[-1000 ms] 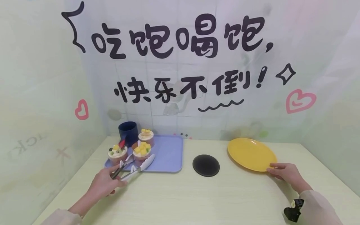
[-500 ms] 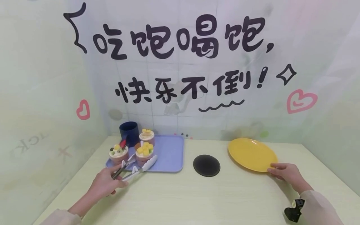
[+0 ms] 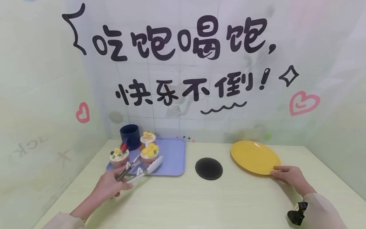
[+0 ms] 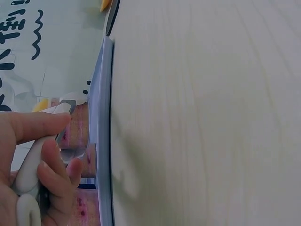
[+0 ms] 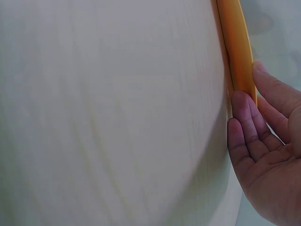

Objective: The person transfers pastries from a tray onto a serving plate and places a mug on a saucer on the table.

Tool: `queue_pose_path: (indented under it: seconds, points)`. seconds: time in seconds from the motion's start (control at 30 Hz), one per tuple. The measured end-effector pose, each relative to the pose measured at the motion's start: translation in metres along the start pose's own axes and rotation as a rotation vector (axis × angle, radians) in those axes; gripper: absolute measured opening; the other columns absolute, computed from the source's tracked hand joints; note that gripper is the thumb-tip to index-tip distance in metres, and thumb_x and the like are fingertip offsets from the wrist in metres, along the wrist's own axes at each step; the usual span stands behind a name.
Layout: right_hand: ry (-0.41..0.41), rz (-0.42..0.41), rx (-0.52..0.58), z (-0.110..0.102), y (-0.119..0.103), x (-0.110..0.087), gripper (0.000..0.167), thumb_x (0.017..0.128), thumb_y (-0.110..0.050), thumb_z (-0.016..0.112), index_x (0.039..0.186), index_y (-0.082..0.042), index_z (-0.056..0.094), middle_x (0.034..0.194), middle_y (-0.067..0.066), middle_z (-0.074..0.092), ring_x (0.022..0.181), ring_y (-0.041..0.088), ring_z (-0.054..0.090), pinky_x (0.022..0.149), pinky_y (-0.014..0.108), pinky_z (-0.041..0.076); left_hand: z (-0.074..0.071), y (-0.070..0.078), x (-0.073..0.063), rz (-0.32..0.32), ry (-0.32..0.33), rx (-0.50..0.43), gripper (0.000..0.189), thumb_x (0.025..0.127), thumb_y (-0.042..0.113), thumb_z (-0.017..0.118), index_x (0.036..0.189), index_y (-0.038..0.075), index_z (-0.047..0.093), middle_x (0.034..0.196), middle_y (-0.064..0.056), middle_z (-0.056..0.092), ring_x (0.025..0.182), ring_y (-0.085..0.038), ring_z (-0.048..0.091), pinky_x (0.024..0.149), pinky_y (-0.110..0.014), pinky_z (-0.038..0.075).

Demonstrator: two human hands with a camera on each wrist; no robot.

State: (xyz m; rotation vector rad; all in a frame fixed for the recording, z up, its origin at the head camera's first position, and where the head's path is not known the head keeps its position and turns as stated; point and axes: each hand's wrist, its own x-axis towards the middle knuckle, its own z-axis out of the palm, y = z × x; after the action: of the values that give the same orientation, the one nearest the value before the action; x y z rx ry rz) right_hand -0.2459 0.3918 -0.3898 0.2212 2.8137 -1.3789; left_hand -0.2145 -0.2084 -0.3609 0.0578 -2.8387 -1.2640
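My left hand [image 3: 110,184] grips a pair of tongs [image 3: 143,173] at the front of the blue tray [image 3: 172,159]. The tongs' arms stand on either side of a dessert cup topped with yellow cubes [image 3: 150,156]. To its left is a dessert cup with green and dark toppings [image 3: 118,159], and behind it a third dessert cup [image 3: 147,139]. In the left wrist view the fingers wrap the tongs' handle [image 4: 30,169]. With thumb and fingers, my right hand [image 3: 290,178] pinches the near right rim of a yellow plate [image 3: 254,157]; the right wrist view shows fingertips under the plate's edge [image 5: 237,42].
A dark blue mug [image 3: 130,136] stands at the tray's back left. Between tray and plate lies a round black coaster [image 3: 208,168]. Walls enclose the pale wooden table [image 3: 194,203] at the back and both sides. A small black object [image 3: 297,214] is at the right sleeve.
The tongs and the yellow-topped dessert cup have shifted a little to the right on the tray. My right hand and the plate stay in place.
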Motion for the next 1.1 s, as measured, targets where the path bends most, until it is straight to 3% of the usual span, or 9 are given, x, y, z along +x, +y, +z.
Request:
queue_pose_path:
  seconds: [0.3,0.6,1.1]
  points:
    - [-0.004,0.013,0.011,0.0,-0.001,0.001,0.061,0.08,-0.028,0.071,0.116,0.017,0.052,0.095,0.016,0.066,0.073,0.007,0.06,0.063,0.021,0.05,-0.001,0.007,0.002,0.005,-0.014,0.01,0.084,0.065,0.018,0.079,0.136,-0.003,0.039,0.079,-0.006,0.057,0.041,-0.017,0.048,0.038,-0.027,0.039]
    - [-0.013,0.043,-0.014,-0.002,-0.003,0.002,0.066,0.08,-0.033,0.071,0.119,0.016,0.05,0.113,0.027,0.056,0.08,0.012,0.06,0.067,0.025,0.051,0.003,0.014,0.006,0.018,-0.037,-0.001,0.081,0.066,0.017,0.079,0.135,-0.002,0.041,0.077,-0.005,0.056,0.041,-0.016,0.048,0.038,-0.026,0.037]
    - [-0.008,0.046,-0.011,-0.002,-0.003,0.0,0.065,0.079,-0.033,0.071,0.119,0.015,0.051,0.11,0.026,0.058,0.079,0.013,0.06,0.067,0.025,0.051,0.01,0.024,0.01,0.059,-0.045,-0.007,0.081,0.063,0.015,0.08,0.133,-0.003,0.043,0.072,-0.006,0.055,0.039,-0.015,0.046,0.036,-0.024,0.036]
